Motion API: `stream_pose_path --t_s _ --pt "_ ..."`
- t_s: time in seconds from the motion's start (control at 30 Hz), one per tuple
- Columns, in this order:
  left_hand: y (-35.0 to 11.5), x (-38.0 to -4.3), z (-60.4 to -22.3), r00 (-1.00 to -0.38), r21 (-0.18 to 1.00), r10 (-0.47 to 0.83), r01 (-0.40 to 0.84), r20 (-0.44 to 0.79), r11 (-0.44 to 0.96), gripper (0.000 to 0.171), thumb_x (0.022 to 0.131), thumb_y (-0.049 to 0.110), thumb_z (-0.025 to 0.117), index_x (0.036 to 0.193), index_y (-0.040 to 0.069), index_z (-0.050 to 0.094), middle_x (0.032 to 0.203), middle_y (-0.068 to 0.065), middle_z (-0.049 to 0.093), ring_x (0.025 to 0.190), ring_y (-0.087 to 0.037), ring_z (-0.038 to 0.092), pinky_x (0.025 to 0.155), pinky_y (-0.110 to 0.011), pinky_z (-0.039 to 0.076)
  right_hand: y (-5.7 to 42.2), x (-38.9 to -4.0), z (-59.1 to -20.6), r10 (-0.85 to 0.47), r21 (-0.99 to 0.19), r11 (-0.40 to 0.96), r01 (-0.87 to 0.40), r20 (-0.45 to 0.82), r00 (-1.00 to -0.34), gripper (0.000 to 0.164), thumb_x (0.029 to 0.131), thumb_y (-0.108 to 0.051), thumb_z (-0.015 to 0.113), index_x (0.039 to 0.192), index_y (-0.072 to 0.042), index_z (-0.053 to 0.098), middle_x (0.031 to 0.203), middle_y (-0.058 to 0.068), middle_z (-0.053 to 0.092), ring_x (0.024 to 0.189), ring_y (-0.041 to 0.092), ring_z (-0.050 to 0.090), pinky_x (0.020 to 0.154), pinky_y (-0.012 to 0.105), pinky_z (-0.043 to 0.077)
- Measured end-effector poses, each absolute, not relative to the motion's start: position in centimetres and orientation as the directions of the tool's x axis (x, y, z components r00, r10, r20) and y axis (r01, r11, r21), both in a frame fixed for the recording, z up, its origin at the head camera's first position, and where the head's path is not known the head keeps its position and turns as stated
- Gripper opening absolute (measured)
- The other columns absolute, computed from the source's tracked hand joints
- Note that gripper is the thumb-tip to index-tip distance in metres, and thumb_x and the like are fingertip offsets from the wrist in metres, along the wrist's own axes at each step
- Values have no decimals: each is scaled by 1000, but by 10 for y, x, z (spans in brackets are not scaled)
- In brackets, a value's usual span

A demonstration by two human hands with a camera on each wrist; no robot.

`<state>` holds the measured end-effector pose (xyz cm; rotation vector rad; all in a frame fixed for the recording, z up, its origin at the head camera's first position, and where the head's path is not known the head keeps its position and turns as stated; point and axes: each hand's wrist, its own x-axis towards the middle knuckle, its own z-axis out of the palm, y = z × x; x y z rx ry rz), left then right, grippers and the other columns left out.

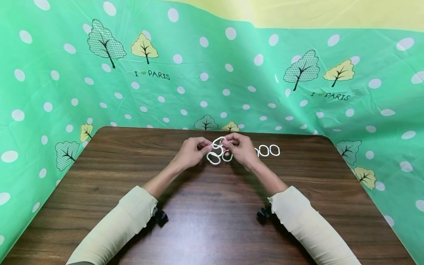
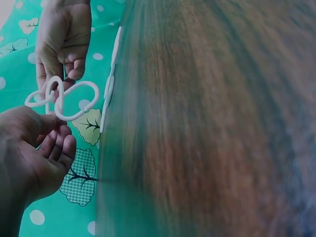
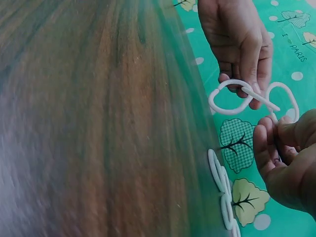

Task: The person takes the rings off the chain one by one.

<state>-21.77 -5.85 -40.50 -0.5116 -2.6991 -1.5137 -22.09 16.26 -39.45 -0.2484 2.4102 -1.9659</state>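
Observation:
My left hand (image 1: pixel 191 151) pinches a white oval plastic link between thumb and fingertips, above the far part of the table. Facing it, my right hand (image 1: pixel 241 148) pinches an upper white link (image 1: pixel 217 140). The links between the hands pass through one another, and a lower link (image 1: pixel 213 163) hangs below the left fingertips. In the right wrist view a rounded link (image 3: pixel 212 102) dangles by the left fingers. Another link (image 1: pixel 227 160) shows just under the right hand. Fingers cover part of the held links.
Several white links (image 1: pixel 274 145) lie in a row on the brown wooden table (image 1: pixel 212 209), right of my right hand, some hidden behind it. A green dotted curtain (image 1: pixel 185 92) with tree prints stands along the table's far and side edges.

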Motion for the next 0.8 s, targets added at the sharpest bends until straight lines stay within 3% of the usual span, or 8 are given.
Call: stream_pose_path --t_s 0.1,0.2,0.33,0.47,0.57,0.67,0.8 --pt "-57 -217 -404 -943 822 293 289 157 491 17 108 16 77 119 6 83 107 -8 85 95 -18 74 88 -32 59 160 -221 -396 -128 -987 146 -63 45 -991 25 108 0 72 126 18 69 89 -5 82 70 3 71 67 21 62" --pt "-56 -218 -404 -942 819 297 290 155 495 15 108 16 77 117 6 84 105 -8 85 93 -18 75 86 -32 59 158 -220 -398 -122 -993 110 -33 19 -992 27 109 2 70 127 21 66 81 -13 78 69 2 70 66 19 60" --pt "-56 -217 -404 -938 813 304 304 165 496 13 107 15 77 114 6 84 101 -7 85 89 -16 73 82 -30 58 155 -221 -398 -103 -999 37 22 -26 -994 21 110 3 68 123 19 67 78 -14 77 70 2 70 67 18 59" --pt "-58 -215 -404 -935 810 319 306 156 500 13 107 15 77 111 5 84 99 -7 84 84 -14 69 78 -29 56 157 -224 -395 -62 -990 -118 82 -75 -995 6 110 4 65 113 5 71 81 -8 79 71 5 72 70 19 62" --pt "-61 -215 -406 -942 818 302 285 143 500 13 107 14 77 111 4 84 98 -7 83 83 -13 67 77 -28 55 161 -228 -393 -32 -979 -184 87 -83 -996 8 111 4 65 110 -1 71 83 -6 80 71 6 73 71 21 64" --pt "-64 -215 -407 -945 820 292 280 146 499 13 107 14 77 111 4 84 98 -7 83 84 -13 68 78 -28 55 168 -232 -394 -5 -983 -154 96 -96 -995 5 110 1 68 114 1 71 82 -6 81 71 6 75 72 21 65" --pt "-65 -216 -407 -939 815 309 295 151 498 12 107 14 77 111 5 84 98 -9 83 85 -15 69 78 -28 57 176 -236 -397 18 -990 -5 138 -139 -990 21 108 -7 75 124 7 75 84 -10 79 75 5 73 72 21 64"
